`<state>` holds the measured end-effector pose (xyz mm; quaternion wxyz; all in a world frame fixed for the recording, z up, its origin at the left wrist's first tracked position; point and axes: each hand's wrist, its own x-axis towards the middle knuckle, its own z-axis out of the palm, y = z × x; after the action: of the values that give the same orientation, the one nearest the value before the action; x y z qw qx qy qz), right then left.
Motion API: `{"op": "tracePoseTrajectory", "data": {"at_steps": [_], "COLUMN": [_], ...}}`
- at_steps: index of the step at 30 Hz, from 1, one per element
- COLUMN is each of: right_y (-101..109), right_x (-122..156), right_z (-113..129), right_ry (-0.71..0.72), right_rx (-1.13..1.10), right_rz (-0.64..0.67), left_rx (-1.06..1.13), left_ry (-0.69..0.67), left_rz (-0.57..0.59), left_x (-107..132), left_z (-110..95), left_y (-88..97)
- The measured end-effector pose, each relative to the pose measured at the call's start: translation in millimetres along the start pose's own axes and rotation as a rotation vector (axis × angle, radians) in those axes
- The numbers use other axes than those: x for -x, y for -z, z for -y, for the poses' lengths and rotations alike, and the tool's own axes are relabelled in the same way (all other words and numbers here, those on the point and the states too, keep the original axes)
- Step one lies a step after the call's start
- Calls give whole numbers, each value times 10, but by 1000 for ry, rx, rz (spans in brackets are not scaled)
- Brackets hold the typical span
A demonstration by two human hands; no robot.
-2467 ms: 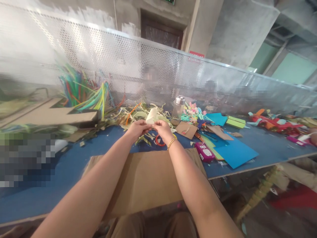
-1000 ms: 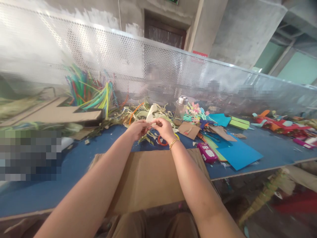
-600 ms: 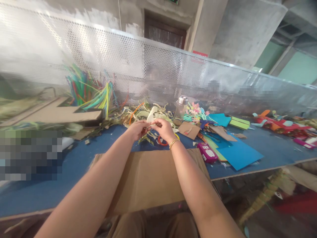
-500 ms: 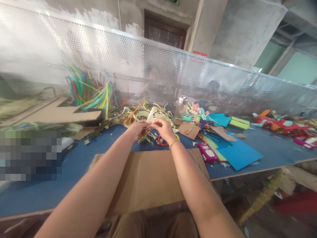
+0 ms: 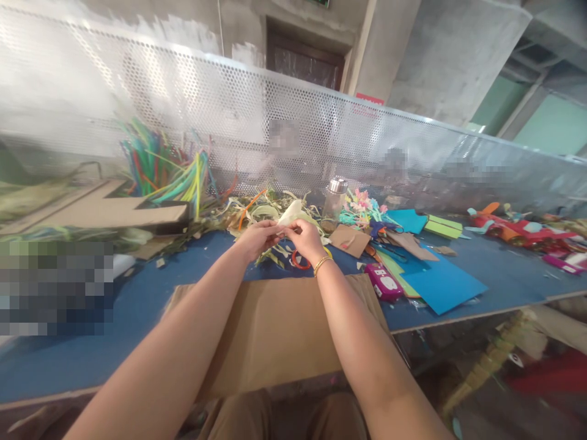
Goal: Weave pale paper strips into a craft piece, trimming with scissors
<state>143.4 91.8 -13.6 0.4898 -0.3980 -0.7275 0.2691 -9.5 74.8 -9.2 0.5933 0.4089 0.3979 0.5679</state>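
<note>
A pale cream corn husk (image 5: 290,212) stands up between my two hands, its tip pointing up and to the right. My left hand (image 5: 257,239) pinches its lower end from the left. From the right, my right hand (image 5: 304,238), with a gold bracelet at the wrist, closes thumb and fingers on the same end. The fingertips of both hands nearly meet. Behind them lies a tangled pile of husk strips (image 5: 261,212). An orange tape roll (image 5: 300,261) sits just under my right hand. Below my forearms rests a flat cardboard sheet (image 5: 284,330).
A lidded clear bottle (image 5: 334,200) stands behind my right hand. Blue paper (image 5: 444,281), a purple packet (image 5: 384,283) and small paper flowers (image 5: 364,208) lie to the right. Colourful pipe cleaners (image 5: 151,162) and cut cardboard (image 5: 132,211) are at left. A perforated metal screen (image 5: 220,110) runs behind.
The husk has tilted rightward and its tip now leans up to the right between my fingers. Both hands stay in nearly the same place.
</note>
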Motion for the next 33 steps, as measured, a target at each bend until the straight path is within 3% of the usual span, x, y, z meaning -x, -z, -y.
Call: {"op": "tracePoseTrajectory", "data": {"at_steps": [10, 16, 22, 28, 33], "right_y": [-19, -116, -121, -111, -112], "right_x": [-8, -66, -66, -55, -44], "right_z": [-4, -149, -119, -109, -156], "right_ry": [-59, -205, -332, -307, -118], "right_rx": [56, -214, -377, -316, -219], "right_rz": [-63, -118, -95, -82, -13], "left_rx": [-34, -98, -211, -237, -232], "left_ry": [-31, -32, -41, -66, -39], "left_rz": [-36, -71, -91, -75, -118], "left_x": [-12, -1, 47, 47, 36], "left_z": [28, 17, -14, -11, -16], "left_y": [12, 2, -28, -33, -22]}}
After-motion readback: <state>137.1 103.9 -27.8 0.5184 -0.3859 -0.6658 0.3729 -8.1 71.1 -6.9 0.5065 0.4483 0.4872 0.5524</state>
